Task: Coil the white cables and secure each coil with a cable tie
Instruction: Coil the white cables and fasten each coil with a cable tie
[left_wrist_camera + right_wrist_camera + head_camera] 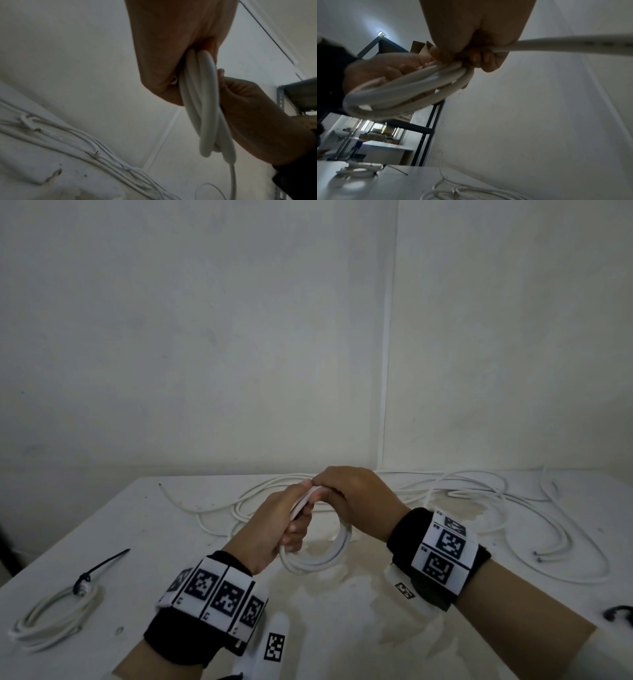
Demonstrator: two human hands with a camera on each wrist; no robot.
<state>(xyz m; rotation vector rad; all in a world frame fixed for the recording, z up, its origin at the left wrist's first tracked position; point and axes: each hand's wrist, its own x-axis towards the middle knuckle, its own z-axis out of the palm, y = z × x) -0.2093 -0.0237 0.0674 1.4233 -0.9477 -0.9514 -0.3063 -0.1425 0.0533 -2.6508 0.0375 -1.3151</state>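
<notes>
Counts: 2 hands, left hand [274, 529] and right hand [356, 494]. 2 coils: 1 held coil [318, 556], 1 tied coil [54, 618] on the counter [342, 628]. 1 black cable tie [102, 565] on the tied coil. Loose white cables [479, 508]: tangled, exact number can't be told. 1 dark curved item [618, 613] at the right edge, unidentifiable.

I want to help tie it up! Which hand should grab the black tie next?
Probably the right hand. The left hand grips the whole coil, so letting go might unwind it. The right only feeds the cable's tail, and a black cable tie lies at the table's right edge.
</notes>
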